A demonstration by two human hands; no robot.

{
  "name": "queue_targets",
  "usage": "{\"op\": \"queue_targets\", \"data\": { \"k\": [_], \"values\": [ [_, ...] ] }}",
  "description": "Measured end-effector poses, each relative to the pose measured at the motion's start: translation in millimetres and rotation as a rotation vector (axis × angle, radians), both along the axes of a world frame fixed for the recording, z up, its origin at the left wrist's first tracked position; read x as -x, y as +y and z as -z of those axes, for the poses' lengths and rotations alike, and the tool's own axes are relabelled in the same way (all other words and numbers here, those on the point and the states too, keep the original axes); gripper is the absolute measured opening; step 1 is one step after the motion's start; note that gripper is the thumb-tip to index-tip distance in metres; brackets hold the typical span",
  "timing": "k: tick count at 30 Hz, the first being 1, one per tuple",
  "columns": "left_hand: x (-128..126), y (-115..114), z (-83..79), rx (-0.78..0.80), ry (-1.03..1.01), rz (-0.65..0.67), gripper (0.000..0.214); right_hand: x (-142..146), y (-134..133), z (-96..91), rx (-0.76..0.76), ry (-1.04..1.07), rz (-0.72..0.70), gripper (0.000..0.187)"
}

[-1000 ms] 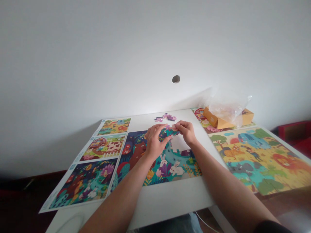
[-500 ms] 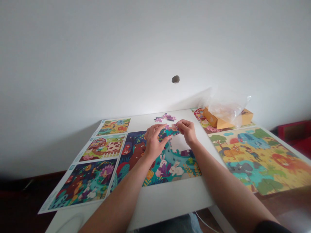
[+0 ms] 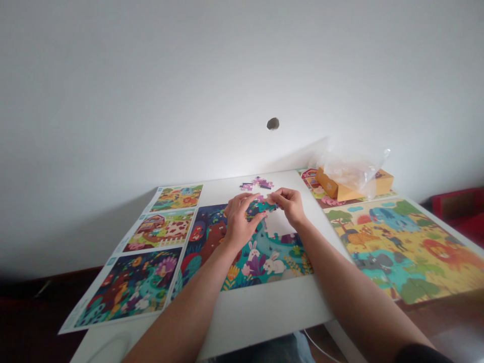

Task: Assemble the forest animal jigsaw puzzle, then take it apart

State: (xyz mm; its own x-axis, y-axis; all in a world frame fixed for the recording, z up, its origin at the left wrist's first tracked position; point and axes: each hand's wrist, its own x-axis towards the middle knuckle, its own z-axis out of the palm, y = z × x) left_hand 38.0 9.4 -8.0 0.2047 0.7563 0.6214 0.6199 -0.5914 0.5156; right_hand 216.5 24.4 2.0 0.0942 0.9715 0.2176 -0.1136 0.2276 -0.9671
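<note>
Puzzle pieces (image 3: pixel 261 207), between left hand (image 3: pixel 240 220), right hand (image 3: pixel 289 206)

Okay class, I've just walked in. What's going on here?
A person at a white table holds a teal section of jigsaw pieces between their left hand and right hand, at the edge of a gap in a partly built rabbit puzzle. Loose purple pieces lie beyond it. Printed picture sheets lie to the left; an assembled animal puzzle lies to the right.

right hand (image 3: pixel 290 205) | slid left along puzzle chunk (image 3: pixel 261 206); nearer left hand (image 3: pixel 239 220)
</note>
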Motion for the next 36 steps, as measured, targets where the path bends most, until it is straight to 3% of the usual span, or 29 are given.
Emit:
{"op": "queue_targets", "data": {
  "k": [17,22,25,32,36],
  "values": [
    [0,-1,0.1,0.015,0.049,0.006,0.047,0,1,3.1,-0.052,-0.027,0.006,0.019],
    [0,-3,-2.3,0.013,0.082,0.068,0.044,-11,5,3.8,-0.110,0.075,0.214,0.014],
    [-1,-5,-4.2,0.015,0.096,0.085,0.042,-17,8,2.6,-0.061,0.166,0.298,0.011],
    [-1,-3,-3.0,-0.008,0.086,0.053,0.042,-14,5,-4.0,0.120,-0.030,0.024,0.019],
    [-1,-2,-1.1,0.003,0.095,0.064,0.043,-14,3,-8.4,0.156,-0.088,-0.050,0.020]
  ]
}}
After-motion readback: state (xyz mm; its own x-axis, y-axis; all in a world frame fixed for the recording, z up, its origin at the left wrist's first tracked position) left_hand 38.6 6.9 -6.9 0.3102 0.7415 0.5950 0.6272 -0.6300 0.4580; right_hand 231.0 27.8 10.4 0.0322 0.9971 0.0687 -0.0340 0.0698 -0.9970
